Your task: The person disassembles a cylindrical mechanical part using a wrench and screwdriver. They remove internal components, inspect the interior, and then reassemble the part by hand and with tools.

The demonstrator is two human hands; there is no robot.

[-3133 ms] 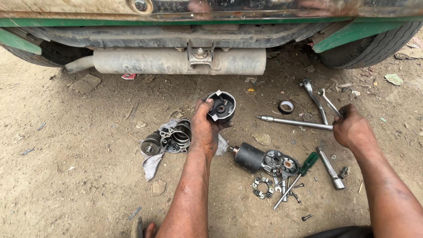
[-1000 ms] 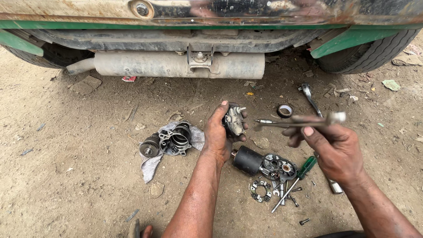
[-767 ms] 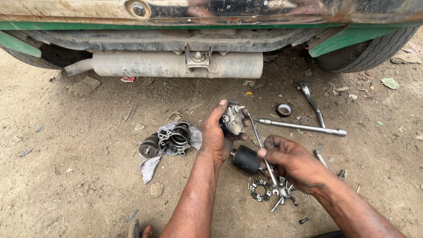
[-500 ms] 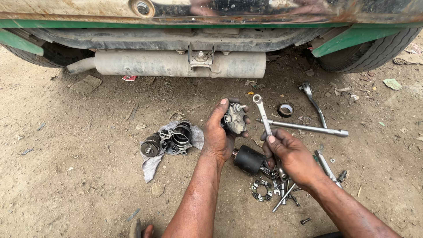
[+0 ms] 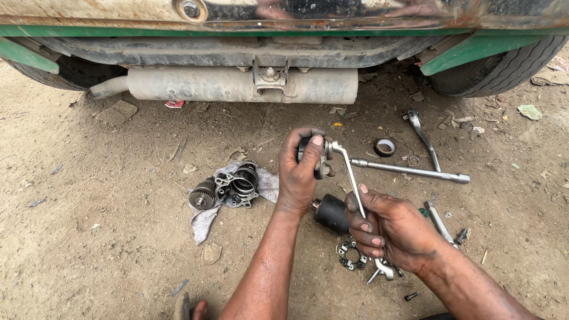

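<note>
The left hand [image 5: 299, 175] grips a small metal housing [image 5: 312, 155] while the right hand [image 5: 388, 228] clasps a spanner [image 5: 349, 175] set against it.

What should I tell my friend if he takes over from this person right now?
Left hand: grips a small metal housing, held up off the dirt.
Right hand: holds a wrench, its head set against the housing.
On the ground: a black cylinder below the hands, a ring plate, a gear part and casing on a cloth, a long bar tool.
Done: the unit lies in pieces.
Left: the wrench work on the housing.
</note>
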